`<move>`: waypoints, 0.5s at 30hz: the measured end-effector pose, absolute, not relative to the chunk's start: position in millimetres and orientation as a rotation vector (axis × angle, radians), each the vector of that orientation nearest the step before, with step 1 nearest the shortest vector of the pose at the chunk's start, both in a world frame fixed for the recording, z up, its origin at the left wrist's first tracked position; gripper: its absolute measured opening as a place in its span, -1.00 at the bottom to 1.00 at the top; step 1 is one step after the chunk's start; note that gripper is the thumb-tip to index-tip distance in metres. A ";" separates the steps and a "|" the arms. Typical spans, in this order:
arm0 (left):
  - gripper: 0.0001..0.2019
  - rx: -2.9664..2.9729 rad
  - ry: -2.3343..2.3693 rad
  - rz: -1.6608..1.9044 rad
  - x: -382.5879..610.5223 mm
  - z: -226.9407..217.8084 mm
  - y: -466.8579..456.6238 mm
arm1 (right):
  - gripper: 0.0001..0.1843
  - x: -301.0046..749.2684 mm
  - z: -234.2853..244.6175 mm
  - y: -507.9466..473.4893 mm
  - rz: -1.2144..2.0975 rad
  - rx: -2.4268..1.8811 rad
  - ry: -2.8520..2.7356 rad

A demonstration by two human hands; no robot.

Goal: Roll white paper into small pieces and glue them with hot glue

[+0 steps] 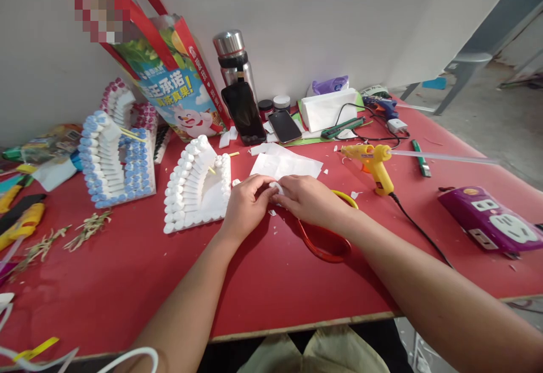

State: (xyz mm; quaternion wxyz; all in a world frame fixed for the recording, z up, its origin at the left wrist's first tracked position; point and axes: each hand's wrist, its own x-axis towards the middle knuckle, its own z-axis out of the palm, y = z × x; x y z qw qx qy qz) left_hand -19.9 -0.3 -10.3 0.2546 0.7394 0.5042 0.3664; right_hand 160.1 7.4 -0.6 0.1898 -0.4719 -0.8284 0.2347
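My left hand (245,206) and my right hand (309,197) meet over the red table (263,282), fingers pinched together on a small white piece (275,187), probably foam or paper. Both hands are closed round it. Just left of my left hand stands a white curved foam model (195,186). Sheets of white paper (285,163) lie just behind my hands. Scissors with red and yellow handles (326,241) lie under my right wrist.
A yellow glue gun (375,163) with its black cord stands right of my hands; a purple power strip (492,221) lies further right. A blue-tipped foam model (114,158), a printed bag (178,87), a steel flask (234,61), two phones (263,118) and a tissue box (328,108) sit behind.
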 end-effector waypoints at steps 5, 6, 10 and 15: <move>-0.90 1.950 1.365 1.011 -19.6 -7.9 -1.2 | -0.81 160.7 -0.1 7.3 0.730 -1.323 -2.251; -0.89 1.932 1.360 1.014 -19.9 -7.4 -1.1 | -0.81 161.3 -0.1 7.6 0.766 -1.319 -2.222; -0.80 1.842 1.337 1.008 -21.7 -7.2 -0.2 | -0.76 163.9 -1.9 10.6 0.933 -1.286 -2.090; -0.74 1.699 1.293 1.010 -22.3 -9.8 0.6 | -0.63 165.2 -3.3 15.2 1.001 -1.291 -2.010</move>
